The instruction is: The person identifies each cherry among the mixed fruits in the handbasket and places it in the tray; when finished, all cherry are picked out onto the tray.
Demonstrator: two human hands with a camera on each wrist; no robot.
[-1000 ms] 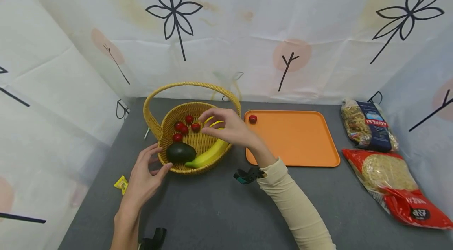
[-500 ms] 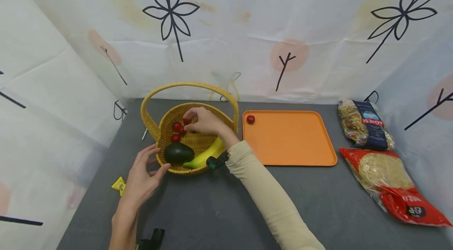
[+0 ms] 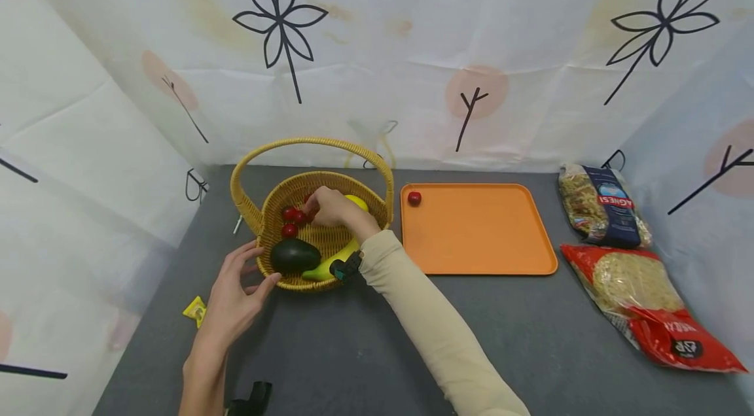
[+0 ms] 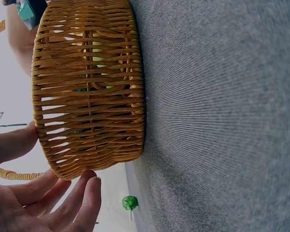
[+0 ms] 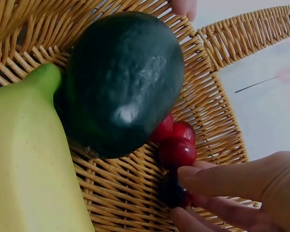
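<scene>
In the head view a yellow wicker basket [image 3: 268, 233] with a tall arched handle holds a dark green avocado [image 3: 295, 256], a banana [image 3: 320, 272] and several red cherries [image 3: 289, 230]. My left hand [image 3: 231, 298] holds the basket's left rim, thumb at the front and fingers along the outer side. Inside the basket, my right hand [image 3: 336, 210] reaches down over the cherries. Its thumb and fingers pinch a dark red cherry [image 5: 173, 189] in the right wrist view, close beside other cherries. Part of the banana is hidden under the right wrist.
Right of the basket lies an orange tray [image 3: 480, 229] with one cherry [image 3: 415, 198] in its back left corner. Two pasta bags [image 3: 605, 207] lie at far right. A yellow wrapped candy [image 3: 196, 311] and a green lollipop [image 4: 130, 202] lie to the left.
My right hand has moved left and down into the basket and now pinches a cherry. The left hand stays at the rim; the view has shifted slightly.
</scene>
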